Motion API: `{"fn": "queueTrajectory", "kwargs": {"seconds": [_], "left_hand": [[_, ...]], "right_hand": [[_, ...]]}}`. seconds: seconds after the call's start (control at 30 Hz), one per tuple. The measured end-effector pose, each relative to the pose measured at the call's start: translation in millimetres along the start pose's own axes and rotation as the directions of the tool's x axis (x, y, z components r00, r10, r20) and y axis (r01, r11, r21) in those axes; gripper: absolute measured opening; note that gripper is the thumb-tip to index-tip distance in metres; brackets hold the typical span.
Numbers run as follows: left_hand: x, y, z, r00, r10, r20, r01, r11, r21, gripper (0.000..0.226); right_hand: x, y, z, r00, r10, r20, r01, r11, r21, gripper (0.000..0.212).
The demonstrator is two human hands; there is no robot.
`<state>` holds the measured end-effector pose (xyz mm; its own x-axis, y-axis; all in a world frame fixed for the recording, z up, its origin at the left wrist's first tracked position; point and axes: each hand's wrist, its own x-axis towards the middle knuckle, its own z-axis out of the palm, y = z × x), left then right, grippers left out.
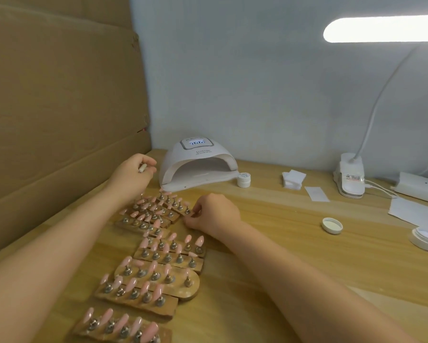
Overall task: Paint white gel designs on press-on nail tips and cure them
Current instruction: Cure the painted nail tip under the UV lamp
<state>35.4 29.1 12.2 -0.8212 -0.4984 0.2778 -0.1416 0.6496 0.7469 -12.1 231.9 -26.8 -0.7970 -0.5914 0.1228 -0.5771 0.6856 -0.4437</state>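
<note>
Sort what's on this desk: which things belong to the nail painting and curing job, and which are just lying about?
Job: wooden holders of pink nail tips; brush in left hand; right hand at a holder; curing lamp; small gel pot; open jar and lid.

Lying about: cardboard, desk lamp, wipes.

A small nail-art workstation: a wooden tabletop [270,231] carries a white curing lamp [198,164], rows of pink nail tips [156,263] on wooden stands, gel jars [244,179], and a clip-on desk light [351,177] at right.
</note>
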Motion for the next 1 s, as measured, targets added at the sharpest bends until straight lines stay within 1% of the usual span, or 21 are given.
{"fn": "queueTrajectory", "kwargs": {"seconds": [0.07,0.17,0.27,0.4,0.57,0.67,0.73,0.83,0.9,1.0], "left_hand": [[-1.3,5.9,-0.3,1.000,0.013,-0.007,-0.013,1.000,-0.014,0.021],[-3.4,14.5,3.7,0.999,0.038,0.021,-0.038,0.999,0.004,0.019],[-8.1,23.9,14.6,0.997,0.061,0.052,-0.062,0.998,0.029,0.015],[-18.8,49.3,34.3,0.985,0.123,0.121,-0.124,0.992,0.001,0.012],[-29.4,100.6,62.4,0.948,0.202,0.246,-0.211,0.977,0.009,0.012],[-39.7,135.1,85.4,0.926,0.241,0.290,-0.240,0.970,-0.040,0.012],[-52.1,155.0,104.7,0.908,0.270,0.319,-0.258,0.963,-0.081,0.014],[-76.1,175.5,136.5,0.865,0.352,0.359,-0.359,0.932,-0.049,0.014],[-91.4,184.4,157.0,0.834,0.390,0.391,-0.413,0.910,-0.029,0.014],[-110.4,190.6,182.4,0.817,0.417,0.398,-0.453,0.892,-0.004,0.014]], "right_hand": [[0.8,-1.6,-0.2,1.000,-0.012,0.004,0.012,1.000,-0.014,0.032],[-4.5,7.7,-5.5,1.000,-0.004,-0.002,0.004,0.999,-0.045,0.030],[-20.3,32.0,-20.2,1.000,0.024,-0.007,-0.024,0.998,-0.062,0.027],[-57.6,73.4,-51.8,0.998,0.057,-0.037,-0.061,0.994,-0.094,0.023],[-114.6,118.4,-91.5,0.995,0.087,-0.057,-0.094,0.989,-0.119,0.020],[-143.1,144.4,-108.5,0.995,0.090,-0.038,-0.094,0.985,-0.143,0.022],[-158.7,163.7,-120.7,0.994,0.110,-0.017,-0.111,0.983,-0.149,0.026],[-177.6,193.6,-136.8,0.986,0.163,0.021,-0.158,0.975,-0.155,0.032],[-187.2,212.0,-143.8,0.979,0.205,0.019,-0.201,0.970,-0.134,0.033],[-197.9,232.3,-149.8,0.967,0.254,-0.006,-0.252,0.957,-0.145,0.032]]}}
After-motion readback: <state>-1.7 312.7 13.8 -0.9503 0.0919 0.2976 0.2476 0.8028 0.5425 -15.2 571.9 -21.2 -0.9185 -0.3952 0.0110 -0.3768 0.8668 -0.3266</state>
